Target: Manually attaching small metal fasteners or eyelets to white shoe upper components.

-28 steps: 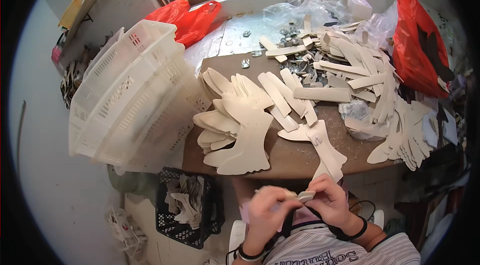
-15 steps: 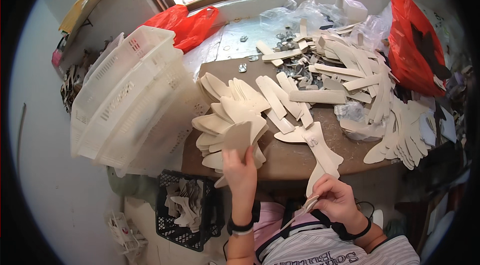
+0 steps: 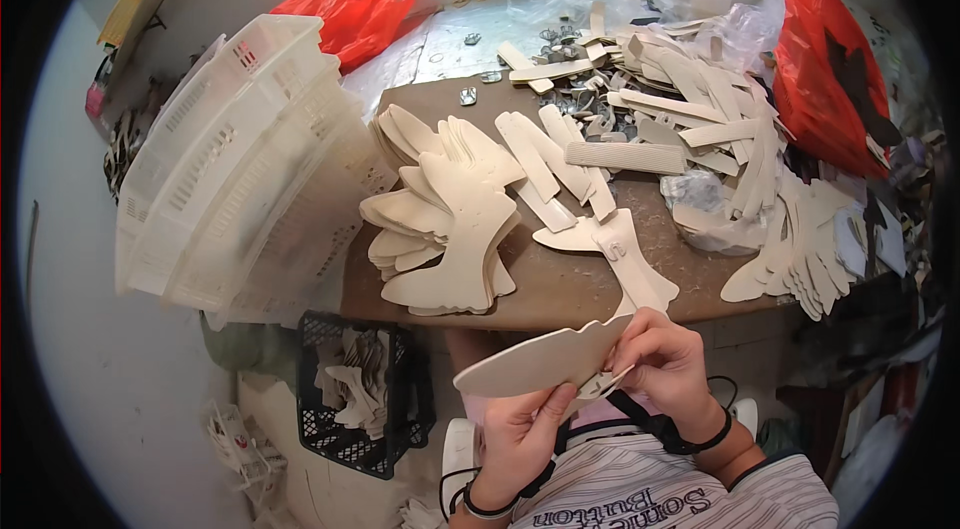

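Observation:
In front of my body, my left hand [image 3: 522, 439] pinches a cream insole-shaped board [image 3: 535, 361] from below, thumb on its edge. My right hand [image 3: 662, 361] grips the board's other end with closed fingers, together with a thin pale strip. A small pale piece with a dark mark [image 3: 603, 385] shows between the hands; its kind is unclear. Just beyond my hands, a strip with a small metal piece [image 3: 630, 254] lies across another insole board [image 3: 570, 237] on the brown work surface. A fanned stack of insole boards [image 3: 455, 229] sits on the left.
Stacked white plastic baskets [image 3: 225, 179] lean at the left, above a black crate [image 3: 375, 454] of offcuts. A heap of cream strips [image 3: 690, 94] and metal pieces covers the back right. Red plastic bags [image 3: 825, 79] stand behind. More cream boards [image 3: 795, 249] lie at the right edge.
My left hand has drawn an insole board from the stack toward my body. My hands have come together on it, the right still holding the strip. The view has shifted slightly.

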Demonstrator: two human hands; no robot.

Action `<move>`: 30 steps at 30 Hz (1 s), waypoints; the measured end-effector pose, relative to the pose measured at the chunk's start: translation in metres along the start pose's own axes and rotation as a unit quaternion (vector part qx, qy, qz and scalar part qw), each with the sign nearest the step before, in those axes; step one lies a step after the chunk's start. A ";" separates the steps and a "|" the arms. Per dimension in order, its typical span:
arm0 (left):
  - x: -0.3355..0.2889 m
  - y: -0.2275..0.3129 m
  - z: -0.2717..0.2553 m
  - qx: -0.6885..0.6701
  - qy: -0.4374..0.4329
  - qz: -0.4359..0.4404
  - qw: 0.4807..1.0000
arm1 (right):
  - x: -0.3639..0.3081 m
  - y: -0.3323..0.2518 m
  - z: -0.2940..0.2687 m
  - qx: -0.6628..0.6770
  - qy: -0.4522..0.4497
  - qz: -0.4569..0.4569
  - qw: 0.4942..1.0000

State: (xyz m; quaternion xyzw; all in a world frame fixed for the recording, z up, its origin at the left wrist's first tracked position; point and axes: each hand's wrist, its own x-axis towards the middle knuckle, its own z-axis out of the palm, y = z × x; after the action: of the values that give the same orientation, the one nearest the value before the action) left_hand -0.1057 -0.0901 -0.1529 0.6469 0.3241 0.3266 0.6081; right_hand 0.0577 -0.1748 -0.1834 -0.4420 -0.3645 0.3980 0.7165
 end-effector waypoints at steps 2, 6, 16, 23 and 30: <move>-0.001 0.004 0.002 0.002 -0.019 -0.004 1.000 | -0.002 0.006 -0.007 0.029 0.009 0.015 0.999; 0.001 0.001 0.001 0.023 -0.065 0.021 0.997 | -0.005 0.006 -0.010 0.114 0.016 0.051 0.992; 0.007 0.006 0.008 0.025 -0.084 0.044 0.995 | -0.003 0.006 -0.011 0.226 -0.002 0.112 0.968; 0.008 0.013 0.005 0.051 -0.115 0.028 0.992 | 0.002 0.010 -0.012 0.231 0.016 0.125 0.965; 0.008 0.017 0.000 0.089 -0.112 0.067 0.987 | 0.006 0.010 -0.011 0.211 0.007 0.157 0.965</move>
State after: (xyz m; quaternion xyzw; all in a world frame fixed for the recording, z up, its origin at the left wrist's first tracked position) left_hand -0.1009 -0.0840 -0.1357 0.7513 0.2377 0.2624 0.5570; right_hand 0.0678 -0.1702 -0.1951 -0.3351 -0.1937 0.5702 0.7246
